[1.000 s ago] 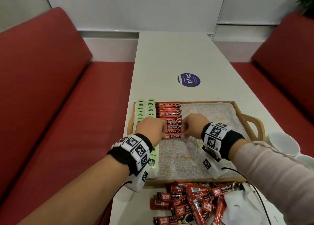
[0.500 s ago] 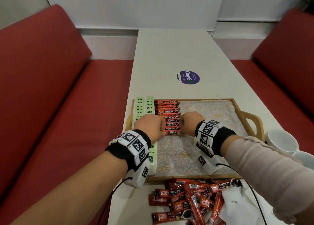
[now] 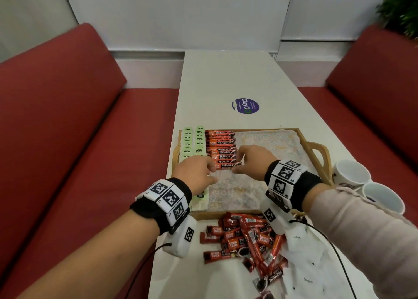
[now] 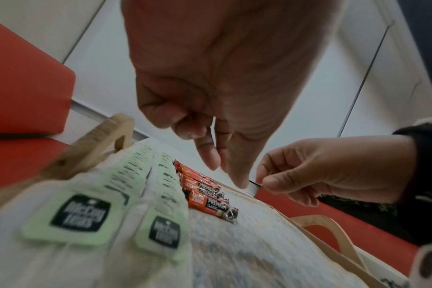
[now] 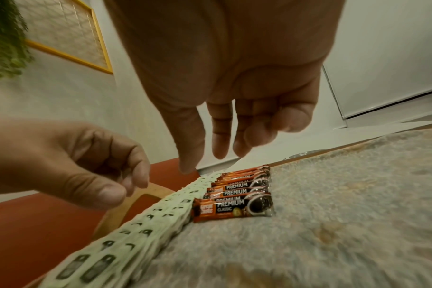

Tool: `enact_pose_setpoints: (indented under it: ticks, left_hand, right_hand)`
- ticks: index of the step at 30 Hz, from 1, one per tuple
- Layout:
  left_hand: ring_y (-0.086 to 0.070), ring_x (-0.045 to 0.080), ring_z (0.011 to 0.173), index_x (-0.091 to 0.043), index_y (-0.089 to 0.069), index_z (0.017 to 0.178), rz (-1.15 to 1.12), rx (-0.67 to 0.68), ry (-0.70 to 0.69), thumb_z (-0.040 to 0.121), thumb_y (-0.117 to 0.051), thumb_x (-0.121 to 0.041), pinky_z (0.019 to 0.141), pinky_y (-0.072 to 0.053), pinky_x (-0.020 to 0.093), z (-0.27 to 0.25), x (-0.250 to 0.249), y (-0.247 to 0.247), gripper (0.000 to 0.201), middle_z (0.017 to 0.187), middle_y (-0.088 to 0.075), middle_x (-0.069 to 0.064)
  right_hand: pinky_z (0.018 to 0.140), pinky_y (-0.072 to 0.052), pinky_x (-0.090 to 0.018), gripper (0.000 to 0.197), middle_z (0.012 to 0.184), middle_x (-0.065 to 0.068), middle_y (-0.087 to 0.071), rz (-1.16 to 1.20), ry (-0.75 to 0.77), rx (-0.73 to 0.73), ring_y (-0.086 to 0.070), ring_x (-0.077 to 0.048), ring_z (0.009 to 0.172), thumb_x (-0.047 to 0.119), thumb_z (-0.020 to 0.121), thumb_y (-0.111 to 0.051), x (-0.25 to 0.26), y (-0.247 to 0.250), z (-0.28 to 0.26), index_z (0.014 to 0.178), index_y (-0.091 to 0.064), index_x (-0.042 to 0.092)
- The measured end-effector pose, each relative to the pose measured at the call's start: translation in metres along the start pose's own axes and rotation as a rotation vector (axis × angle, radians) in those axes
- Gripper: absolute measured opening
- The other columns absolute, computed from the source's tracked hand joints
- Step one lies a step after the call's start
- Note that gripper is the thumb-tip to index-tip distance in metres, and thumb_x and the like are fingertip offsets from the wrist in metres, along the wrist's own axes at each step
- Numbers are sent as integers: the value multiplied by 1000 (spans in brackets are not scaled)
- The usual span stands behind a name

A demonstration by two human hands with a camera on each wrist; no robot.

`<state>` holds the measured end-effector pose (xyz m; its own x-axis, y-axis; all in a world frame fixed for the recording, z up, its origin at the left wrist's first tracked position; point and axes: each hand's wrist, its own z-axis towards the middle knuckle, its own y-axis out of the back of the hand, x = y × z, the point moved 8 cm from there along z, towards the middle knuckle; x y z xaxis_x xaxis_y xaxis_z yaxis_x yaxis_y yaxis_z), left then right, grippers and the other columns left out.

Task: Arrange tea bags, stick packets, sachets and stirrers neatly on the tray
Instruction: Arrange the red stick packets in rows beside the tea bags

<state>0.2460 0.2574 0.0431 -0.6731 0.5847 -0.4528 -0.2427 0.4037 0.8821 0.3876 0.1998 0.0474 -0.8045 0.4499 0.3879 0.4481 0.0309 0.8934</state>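
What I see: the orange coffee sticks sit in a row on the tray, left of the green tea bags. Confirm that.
Not left. The head view shows the row of coffee sticks on the tray lying right of the green tea bags; the rest holds.

probably a café or office pantry booth. red cushioned benches (image 3: 67, 122) flank a long white table (image 3: 228, 77) bearing a round brand sticker (image 3: 245, 105). white mugs (image 3: 352, 174) stand by.

You have open liner on the tray (image 3: 300, 136) to the right of the stick packets (image 3: 222, 149), while tea bags (image 3: 193, 140) block the left and loose packets (image 3: 244, 237) crowd the desk (image 3: 226, 77) nearside.
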Motion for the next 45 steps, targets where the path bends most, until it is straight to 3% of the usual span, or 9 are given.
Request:
enact_pose_setpoints:
  ticks: [8,16,18,21,26,30,35,41,45]
  left_hand:
    - [-56,10,86,-31,-59,92,-52,21,-8,82,-68,-35,77,-48,29,-56,-7,-12,15,91,-58,-12]
    - [-61,8,82,-30,-60,87,-141,93,-42,81,-71,-31,80,-52,31,-105,-28,-35,13,86,-64,-11]
    - [-62,8,80,-29,-61,86,-151,117,-56,81,-70,-29,80,-53,31,-113,-35,-42,11,84,-65,-10]
    - [-63,10,82,-27,-62,87,-131,161,-72,81,-69,-28,79,-54,30,-124,-42,-54,9,88,-67,-7]
    - [-61,11,84,-24,-64,89,-79,274,-65,81,-71,-33,81,-52,30,-138,-47,-83,14,87,-64,-9]
    - [-58,11,88,-27,-62,92,43,338,-60,77,-72,-44,81,-51,31,-144,-52,-101,24,90,-61,-11]
    - [-58,12,89,-28,-61,97,190,390,-49,69,-74,-54,71,-48,28,-155,-57,-127,40,96,-63,-10]
    - [-59,16,97,-26,-64,99,221,306,-45,76,-71,-40,77,-46,29,-155,-67,-133,28,102,-64,-7]
    - [-60,19,100,-23,-66,103,225,293,-11,83,-65,-26,85,-50,32,-154,-63,-128,21,108,-63,-3]
  right_hand:
    - [70,-46,-30,23,85,4,-58,28,34,5,-57,-15,78,38,80,-72,1,-16,-66,91,-56,24]
    - [70,-47,-26,10,88,6,-61,44,8,13,-57,-12,80,30,83,-69,-14,-31,-133,86,-60,28]
    - [63,-43,-21,5,83,11,-57,15,14,21,-54,-7,75,25,86,-65,-18,-34,-146,89,-61,28]
    - [62,-42,-19,14,78,13,-53,-18,24,56,-55,-7,74,13,86,-62,-25,-41,-161,95,-64,24]
    - [76,-50,-27,35,100,3,-57,-77,53,121,-58,-16,90,-4,80,-56,-36,-57,-170,99,-65,25]
    - [78,-47,-25,38,102,7,-46,-165,96,115,-55,-17,95,-1,82,-59,-41,-64,-171,106,-61,28]
    - [76,-43,-25,38,113,2,-47,-275,135,141,-56,-20,97,5,85,-60,-38,-73,-169,114,-60,28]
    - [86,-47,-32,24,117,-5,-49,-303,154,158,-57,-25,101,12,90,-54,-32,-84,-167,110,-62,21]
    - [83,-46,-31,24,116,-4,-50,-283,162,150,-57,-25,101,11,88,-56,-30,-80,-166,109,-62,20]
